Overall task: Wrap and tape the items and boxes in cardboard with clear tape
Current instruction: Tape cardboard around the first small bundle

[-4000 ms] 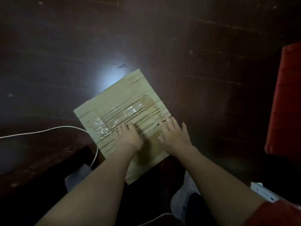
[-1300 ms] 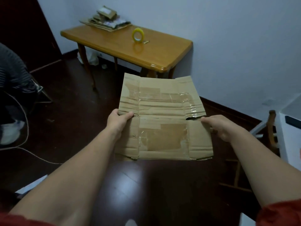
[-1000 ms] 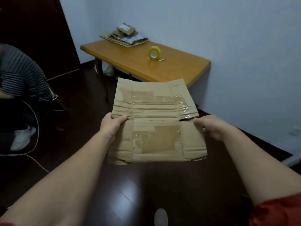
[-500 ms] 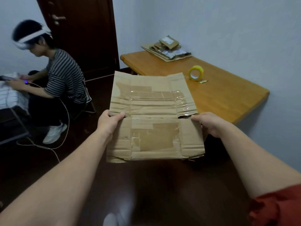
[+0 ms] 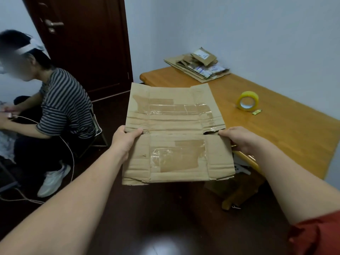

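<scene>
I hold a flattened, creased cardboard sheet [image 5: 176,133] with old clear tape strips on it, up in the air in front of me. My left hand [image 5: 125,139] grips its left edge at the middle fold, thumb on top. My right hand [image 5: 239,138] grips the right edge at the same fold. A yellowish roll of clear tape [image 5: 248,101] stands on the wooden table [image 5: 287,129] to the right, with a small yellow scrap beside it. A pile of flattened cardboard and small packages [image 5: 198,66] lies at the table's far end.
A seated person in a striped shirt [image 5: 62,103] is on the left, with a white cable [image 5: 70,153] trailing to the dark floor. A dark door [image 5: 86,43] stands behind. White walls bound the table at the back and right.
Four seconds ago the sheet lay on the floor under my hands; now I hold it up. In the last second the table and tape roll have drifted right in view and the seated person has come in.
</scene>
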